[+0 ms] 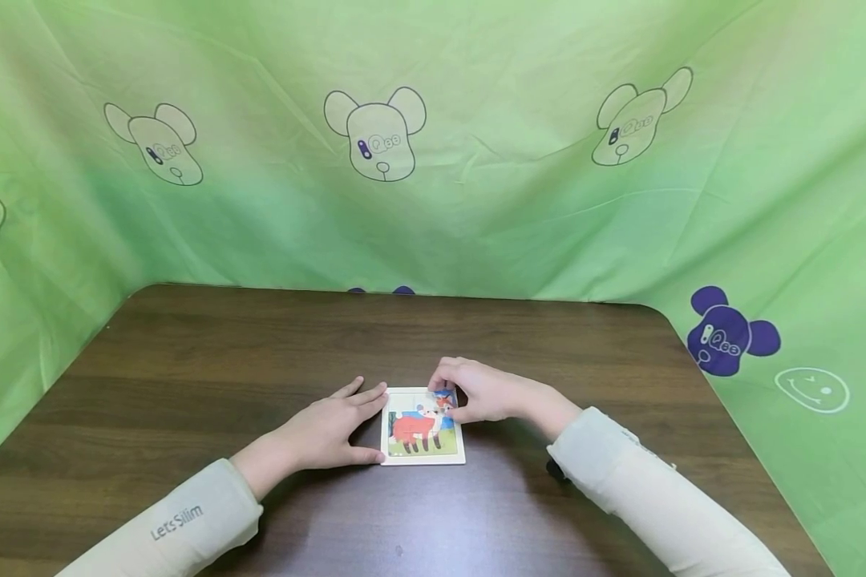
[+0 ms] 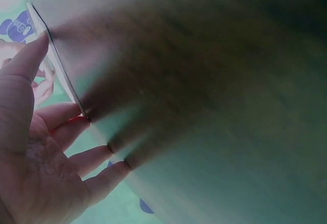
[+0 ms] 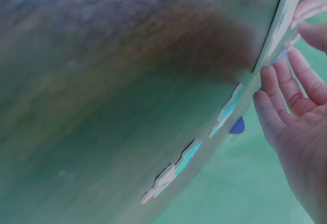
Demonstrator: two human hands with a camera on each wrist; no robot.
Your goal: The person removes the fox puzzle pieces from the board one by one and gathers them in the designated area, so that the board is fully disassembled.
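Note:
A white-framed picture puzzle (image 1: 422,460) lies flat on the table, showing a red-bodied animal on grass. Its upper left part is pale and bare of picture. My left hand (image 1: 325,429) rests at the frame's left side, fingers spread and straight, thumb at the lower corner and a fingertip at the upper one. Over the upper right corner, my right hand (image 1: 485,391) pinches a puzzle piece (image 1: 444,400) with blue and orange print between thumb and fingers. In the right wrist view the piece's blue edge shows by the fingertips, mostly hidden.
Loose puzzle pieces (image 3: 173,170) lie on the table in the right wrist view, near the right hand. The brown wooden table (image 1: 260,336) ends at a green curtain (image 1: 476,208) with printed bear heads. A small black object (image 1: 557,471) shows beneath the right sleeve.

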